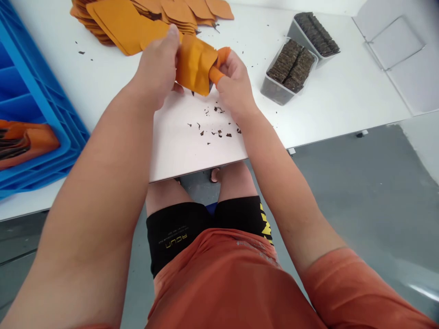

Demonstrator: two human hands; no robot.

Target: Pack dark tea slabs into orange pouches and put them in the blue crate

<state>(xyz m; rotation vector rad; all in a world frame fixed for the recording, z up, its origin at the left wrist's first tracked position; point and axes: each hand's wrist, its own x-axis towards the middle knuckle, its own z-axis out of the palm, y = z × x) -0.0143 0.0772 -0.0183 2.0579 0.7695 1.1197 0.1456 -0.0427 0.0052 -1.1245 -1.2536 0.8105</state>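
Observation:
My left hand [157,68] is closed around an orange pouch [195,64], holding it tilted above the white table. At the pouch's open end is my right hand [236,84], with orange finger covers on its thumb and forefinger. These two fingers grip the pouch's mouth, and their tips are partly hidden by it. What the pouch contains does not show. Just behind my left hand lies a pile of flat orange pouches [116,27], fanned out in stacks.
Two clear plastic tubs stand to the right, the nearer tub [279,93] and the farther tub [324,57], both packed with dark pressed slabs. Dark crumbs [219,133] litter the table near its front edge. A blue crate [73,132] with orange pouches [37,141] sits at left.

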